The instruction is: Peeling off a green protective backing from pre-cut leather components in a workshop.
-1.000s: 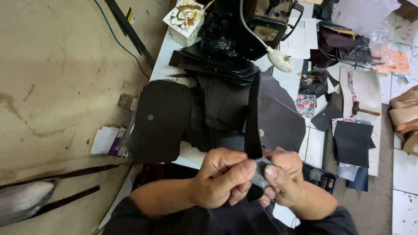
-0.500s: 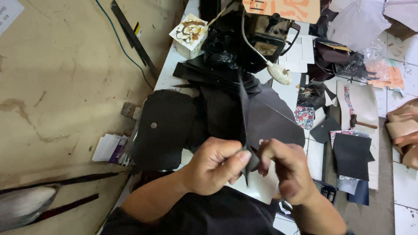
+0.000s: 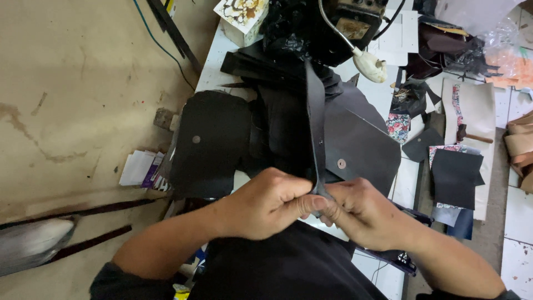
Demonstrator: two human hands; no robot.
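Black strap (image 3: 315, 122) runs lengthwise away from body; left hand (image 3: 266, 203), right hand (image 3: 361, 214) pinch near end.

Long black leather strap (image 3: 315, 119) pinched at its near end between left hand (image 3: 266, 203) and right hand (image 3: 363, 214), strap stretched up toward black sewing machine (image 3: 338, 25), dark snap-fitted leather panels (image 3: 355, 141) spread on white table (image 3: 214, 61) beneath.
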